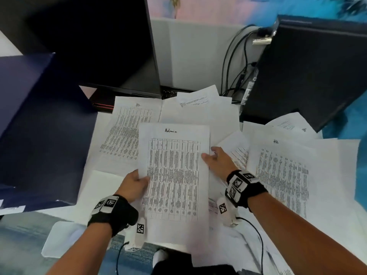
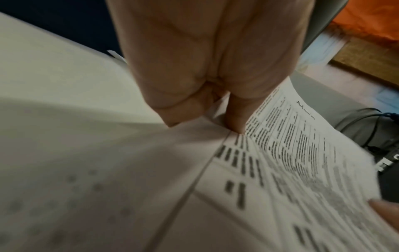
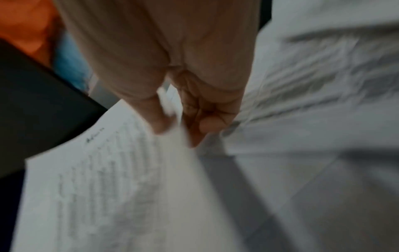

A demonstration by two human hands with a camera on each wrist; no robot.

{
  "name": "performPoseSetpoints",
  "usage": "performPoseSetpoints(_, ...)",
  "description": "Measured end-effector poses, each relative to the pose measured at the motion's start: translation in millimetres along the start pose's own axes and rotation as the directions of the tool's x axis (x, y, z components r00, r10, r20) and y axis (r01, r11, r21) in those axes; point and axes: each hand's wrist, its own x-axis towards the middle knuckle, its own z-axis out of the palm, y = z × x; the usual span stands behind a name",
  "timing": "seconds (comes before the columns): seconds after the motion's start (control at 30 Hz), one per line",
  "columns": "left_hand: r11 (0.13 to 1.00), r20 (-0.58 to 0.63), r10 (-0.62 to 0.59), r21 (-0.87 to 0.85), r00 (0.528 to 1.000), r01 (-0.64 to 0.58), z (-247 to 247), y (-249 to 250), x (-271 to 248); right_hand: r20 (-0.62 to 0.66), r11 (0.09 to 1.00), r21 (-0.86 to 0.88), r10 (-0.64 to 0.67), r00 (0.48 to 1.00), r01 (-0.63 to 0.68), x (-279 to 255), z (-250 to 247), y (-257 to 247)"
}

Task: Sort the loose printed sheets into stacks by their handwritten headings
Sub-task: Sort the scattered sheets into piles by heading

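Note:
A printed table sheet with the handwritten heading "Admin" (image 1: 174, 175) is held above the desk between both hands. My left hand (image 1: 137, 182) pinches its left edge, thumb on top; the left wrist view shows that left hand (image 2: 207, 116) gripping the Admin sheet (image 2: 291, 153). My right hand (image 1: 213, 157) pinches the right edge, and the blurred right wrist view shows the right hand (image 3: 179, 126) with thumb and fingers either side of the Admin sheet (image 3: 103, 179). Below lie loose sheets: one headed "HR" (image 1: 129, 132) at the left back, another "HR" sheet (image 1: 282, 175) at the right.
A dark monitor (image 1: 103, 44) stands at the back left, a black computer case (image 1: 309, 72) with cables at the back right. A dark blue box (image 1: 35, 126) fills the left side. More sheets (image 1: 198, 100) overlap across the desk and over its front edge.

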Motion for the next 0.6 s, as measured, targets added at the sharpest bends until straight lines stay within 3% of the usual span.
performPoseSetpoints(0.07,1.0,0.0,0.008,-0.029,1.0,-0.008,-5,-1,-6,0.047,0.998,0.064,-0.012,0.999,0.009,5,13,-5)
performPoseSetpoints(0.23,0.997,-0.089,-0.038,-0.073,0.995,0.032,-34,-19,-21,-0.012,0.981,0.179,0.084,0.996,-0.081,27,41,-10)
performPoseSetpoints(0.33,0.999,-0.116,0.008,-0.048,0.993,-0.014,-56,-30,-29,-0.025,0.975,0.203,0.097,0.995,-0.09,38,57,-22)
performPoseSetpoints(0.47,0.99,-0.192,0.1,0.114,0.976,-0.079,-82,-33,-29,0.088,0.999,0.039,0.013,0.996,-0.017,43,81,-47)
performPoseSetpoints(0.6,0.923,-0.326,0.1,0.382,0.94,0.035,-107,-31,-17,0.135,0.998,-0.064,-0.012,0.991,0.02,51,108,-71)
